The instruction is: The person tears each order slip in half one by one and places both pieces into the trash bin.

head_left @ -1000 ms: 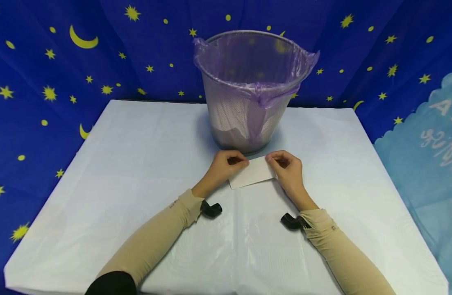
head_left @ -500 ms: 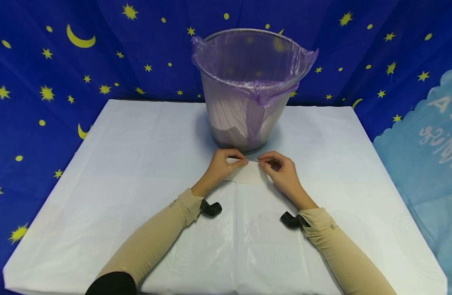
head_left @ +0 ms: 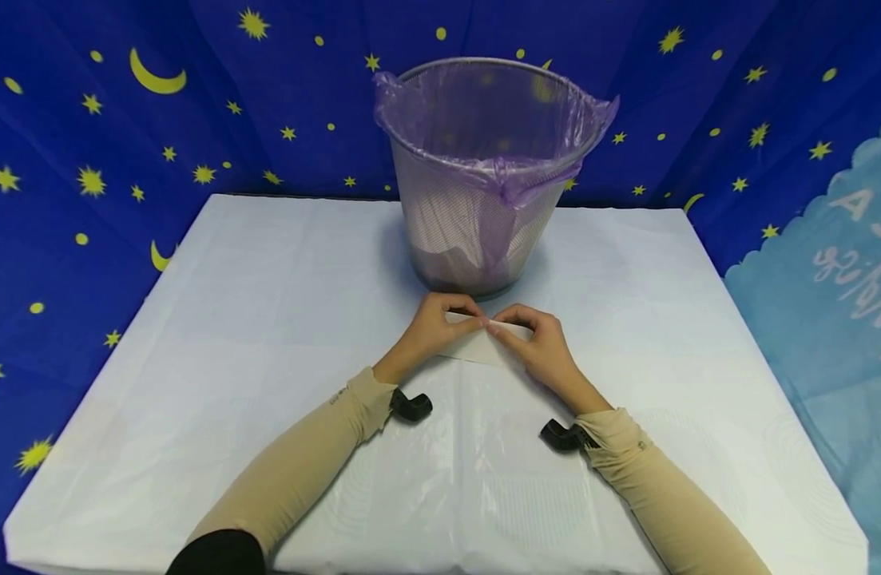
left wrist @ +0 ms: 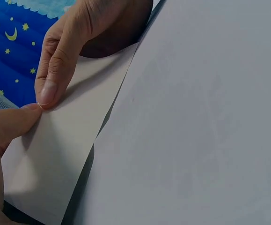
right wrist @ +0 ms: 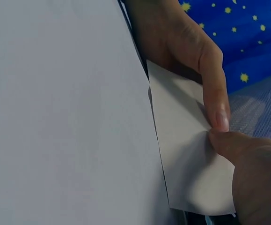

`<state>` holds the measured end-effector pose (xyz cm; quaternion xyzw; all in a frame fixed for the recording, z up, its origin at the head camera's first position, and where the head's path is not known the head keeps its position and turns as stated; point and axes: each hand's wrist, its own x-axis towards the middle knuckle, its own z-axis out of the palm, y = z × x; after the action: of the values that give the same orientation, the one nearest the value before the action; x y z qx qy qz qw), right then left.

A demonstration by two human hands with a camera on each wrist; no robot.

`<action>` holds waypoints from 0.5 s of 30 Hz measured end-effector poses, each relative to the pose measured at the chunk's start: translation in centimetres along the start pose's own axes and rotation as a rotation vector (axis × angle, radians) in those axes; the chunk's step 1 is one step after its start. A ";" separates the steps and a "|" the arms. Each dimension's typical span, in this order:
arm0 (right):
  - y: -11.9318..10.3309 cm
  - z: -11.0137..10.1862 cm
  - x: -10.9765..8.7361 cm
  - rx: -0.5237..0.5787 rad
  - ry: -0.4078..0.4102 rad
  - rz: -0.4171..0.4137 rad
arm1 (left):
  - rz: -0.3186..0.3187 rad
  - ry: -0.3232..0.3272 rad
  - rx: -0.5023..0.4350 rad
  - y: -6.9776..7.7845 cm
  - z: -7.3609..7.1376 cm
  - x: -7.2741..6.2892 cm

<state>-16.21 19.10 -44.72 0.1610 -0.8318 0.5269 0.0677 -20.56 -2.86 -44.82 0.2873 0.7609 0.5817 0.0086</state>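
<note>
A small off-white rectangular sheet of paper [head_left: 476, 348] is held just above the table, in front of the bin. My left hand [head_left: 434, 334] pinches its top edge between thumb and fingers. Thumb and fingers of my right hand [head_left: 544, 347] pinch the same edge close beside, so the two thumb tips almost meet. In the left wrist view the paper [left wrist: 79, 131] looks flat, with a tiny pale raised bit at the thumb tips. From the right wrist, the near part of the paper [right wrist: 186, 140] bends slightly under shadow. The fingers behind the sheet are mostly hidden.
A silver mesh bin [head_left: 450, 216] lined with a purple plastic bag [head_left: 515, 180] stands right behind the hands. Under them is a white-covered table [head_left: 303, 263]. A blue star-and-moon curtain [head_left: 217, 96] hangs behind, and a light-blue cloth [head_left: 843, 335] at the right.
My right hand has slid left from the paper's right corner to beside my left fingertips, pinching there now. My left hand stays nearly in place; the sheet's slant has changed.
</note>
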 end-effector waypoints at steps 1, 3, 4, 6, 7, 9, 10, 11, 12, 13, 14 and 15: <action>-0.1 0.0 0.0 -0.001 0.001 -0.003 | 0.002 0.000 0.001 0.0 0.0 0.0; -0.2 0.1 -0.1 -0.006 0.003 -0.005 | 0.003 0.002 0.005 0.1 0.0 -0.1; -0.2 0.2 -0.1 -0.012 0.005 -0.006 | 0.005 0.004 0.005 0.1 0.0 -0.2; -0.3 0.2 -0.2 -0.020 0.007 -0.004 | 0.003 0.005 0.005 0.1 0.0 -0.3; -0.3 0.3 -0.3 -0.025 0.008 -0.003 | 0.000 0.004 0.005 0.1 0.0 -0.3; -0.3 0.3 -0.3 -0.023 0.010 0.000 | -0.006 0.000 0.000 0.2 0.0 -0.4; -0.3 0.3 -0.3 -0.023 0.013 0.001 | -0.009 -0.002 -0.001 0.1 0.0 -0.4; -0.4 0.3 -0.3 -0.021 0.016 0.004 | -0.012 -0.004 -0.002 0.1 0.0 -0.4; -0.4 0.3 -0.3 -0.020 0.020 0.004 | -0.014 -0.006 -0.003 0.1 0.0 -0.4; -0.4 0.3 -0.3 -0.019 0.024 0.005 | -0.017 -0.007 -0.002 0.1 0.0 -0.3; -0.4 0.3 -0.3 -0.020 0.028 0.005 | -0.018 -0.008 -0.003 0.0 0.0 -0.3; -0.4 0.4 -0.2 -0.023 0.032 0.004 | -0.018 -0.009 -0.004 0.0 0.0 -0.2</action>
<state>-15.83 18.66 -44.58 0.1502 -0.8369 0.5199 0.0820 -20.37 -2.98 -44.92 0.2831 0.7624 0.5817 0.0179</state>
